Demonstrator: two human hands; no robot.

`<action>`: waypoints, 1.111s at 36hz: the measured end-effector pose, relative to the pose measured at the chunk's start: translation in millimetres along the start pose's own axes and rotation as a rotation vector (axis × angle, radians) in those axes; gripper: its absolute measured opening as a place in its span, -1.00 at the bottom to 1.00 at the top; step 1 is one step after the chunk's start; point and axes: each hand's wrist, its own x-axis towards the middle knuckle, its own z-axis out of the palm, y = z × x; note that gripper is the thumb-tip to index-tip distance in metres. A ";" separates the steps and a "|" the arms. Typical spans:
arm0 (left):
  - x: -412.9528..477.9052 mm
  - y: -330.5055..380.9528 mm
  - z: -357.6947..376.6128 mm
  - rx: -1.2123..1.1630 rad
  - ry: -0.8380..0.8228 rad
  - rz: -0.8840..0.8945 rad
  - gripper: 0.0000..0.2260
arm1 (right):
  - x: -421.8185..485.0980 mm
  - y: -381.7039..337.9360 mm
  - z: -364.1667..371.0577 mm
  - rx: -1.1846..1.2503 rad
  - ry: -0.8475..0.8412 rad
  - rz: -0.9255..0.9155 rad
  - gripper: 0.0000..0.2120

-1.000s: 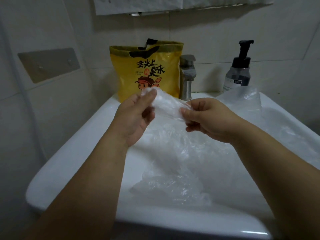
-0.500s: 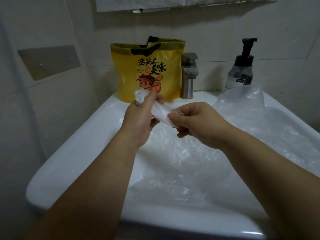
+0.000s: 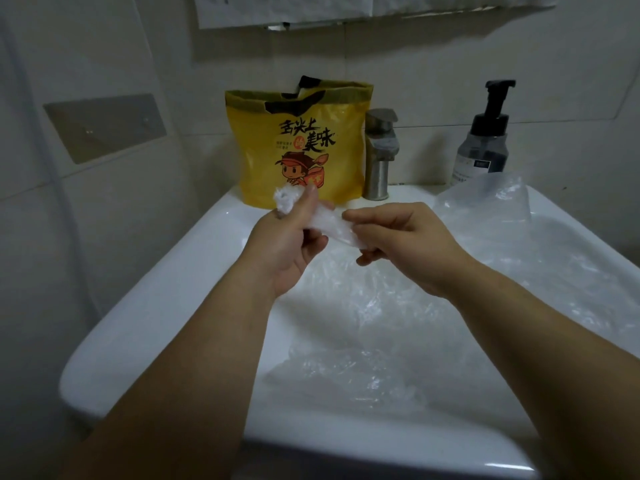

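The thin, crinkled clear plastic bag point(image 3: 332, 228) has its top twisted into a tight whitish rope above the sink's point(image 3: 156, 317) back left; the rest sags loosely across the basin to its front rim.

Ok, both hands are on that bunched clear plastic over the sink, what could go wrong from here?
1. The clear plastic is bunched thin between the left hand and right hand; a harder pull might tear it.
2. The yellow bag stands on the sink rim close behind the left hand; a swing could tip it into the basin.
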 end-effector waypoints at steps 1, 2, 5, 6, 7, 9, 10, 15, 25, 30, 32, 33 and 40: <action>-0.2 -0.3 0.5 0.001 0.000 0.001 -0.73 | -0.3 -0.3 0.5 0.018 -0.003 0.003 -0.75; -0.2 -0.7 0.9 -0.001 0.000 0.001 -0.73 | -0.3 -0.1 0.0 0.070 -0.021 0.013 -0.83; -0.4 -1.0 1.8 0.009 -0.002 0.014 -0.74 | 1.3 -4.0 -1.7 0.293 -0.071 0.144 -0.74; -0.6 -1.1 2.4 0.015 -0.009 0.019 -0.73 | 2.3 -4.1 -3.2 0.346 -0.075 0.182 -0.72; -1.0 -1.3 3.0 0.020 -0.020 0.024 -0.73 | 2.8 -4.7 -3.5 0.365 -0.062 0.221 -0.74; -2.2 -2.0 4.7 0.037 -0.050 0.034 -0.74 | 4.2 -2.1 -4.9 0.346 -0.053 0.297 -0.81; -2.1 -2.5 5.0 0.046 -0.057 0.038 -0.74 | 4.9 -0.4 -4.9 0.340 -0.054 0.328 -0.86; -3.1 1.6 4.4 -0.010 -0.069 0.035 -0.70 | 6.3 2.2 -6.7 0.382 -0.080 0.442 -0.89; 1.4 3.5 -6.4 0.078 -0.038 0.017 -0.85 | 11.1 1.4 -18.0 0.359 0.012 0.406 -0.92; 1.4 2.3 -13.8 0.213 -0.068 0.044 -0.89 | 10.0 -0.9 -24.3 0.230 0.017 0.335 -0.92; -0.3 4.0 -15.2 0.237 -0.115 0.030 -0.92 | 9.6 -2.5 -28.9 0.202 0.020 0.314 -0.93; -1.2 4.9 -15.6 0.252 -0.142 0.026 -0.89 | 9.6 -3.0 -31.4 0.198 0.017 0.309 -0.93; -2.0 7.0 -15.5 0.227 -0.184 0.027 -0.85 | 6.5 -7.9 -36.7 0.224 -0.045 0.324 -0.84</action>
